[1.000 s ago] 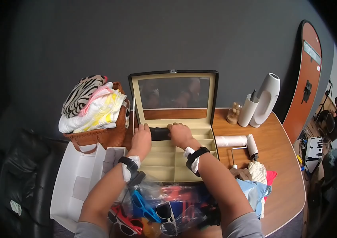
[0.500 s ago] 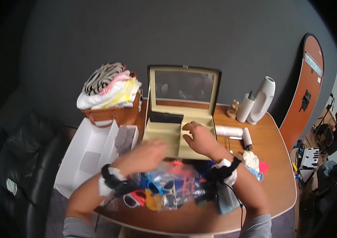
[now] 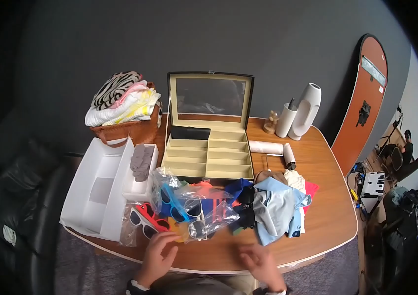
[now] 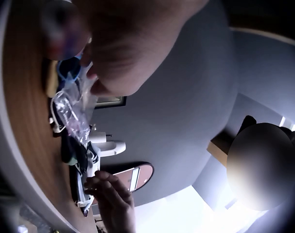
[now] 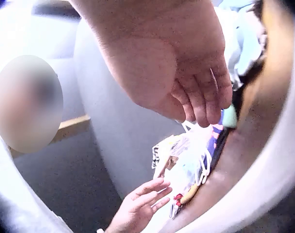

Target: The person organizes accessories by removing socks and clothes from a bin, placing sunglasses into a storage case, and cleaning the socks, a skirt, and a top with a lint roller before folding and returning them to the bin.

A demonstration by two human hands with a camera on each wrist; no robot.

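Observation:
In the head view my left hand (image 3: pixel 157 255) is at the table's front edge, fingers loosely bent beside red-and-white sunglasses (image 3: pixel 148 222) and an orange item (image 3: pixel 177 229). My right hand (image 3: pixel 262 265) hovers at the front edge to the right, holding nothing. Between and behind the hands lies a pile of plastic-bagged items with blue sunglasses (image 3: pixel 173 202). Behind it stands a divided box (image 3: pixel 228 156) with its windowed lid raised; a black case (image 3: pixel 190 132) lies in its back left compartment. The right wrist view shows my right hand (image 5: pixel 171 63) with relaxed fingers.
At left are a white box (image 3: pixel 93 187), a smaller box with grey pieces (image 3: pixel 141 162) and a brown basket (image 3: pixel 125 132) of folded cloths. At right lie blue cloth (image 3: pixel 274 206) and white rolls (image 3: pixel 266 147), with a white vase (image 3: pixel 307 110) behind.
Both hands have left the black case in the box and come back to the table's front edge. The head view has shifted, showing the whole pile.

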